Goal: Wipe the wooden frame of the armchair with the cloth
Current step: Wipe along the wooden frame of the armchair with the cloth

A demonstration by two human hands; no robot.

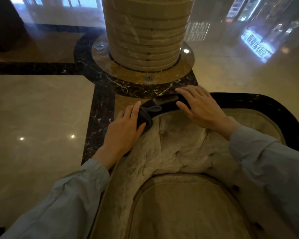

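Looking down from above the armchair, one sees first the beige seat cushion and the tufted back padding, with both pale blue sleeves coming in from the sides. Beyond the padding runs the wooden frame, dark and glossy, curving along the top of the backrest.

The left hand is closed around the cloth, a dark grey folded piece, and presses it on the left corner of the frame. The right hand holds nothing; its fingers are spread and rest flat on the frame, just to the right of the cloth, probably to steady the chair. The long axis of the frame goes from the cloth toward the right, under the right hand, and then bends back along the right side. So I judge that the unwiped part lies to the right of the cloth, and the left hand is the nearer one to do it.

Behind the frame is a polished marble floor with dark borders, then a ribbed stone column, and further glass with reflections.
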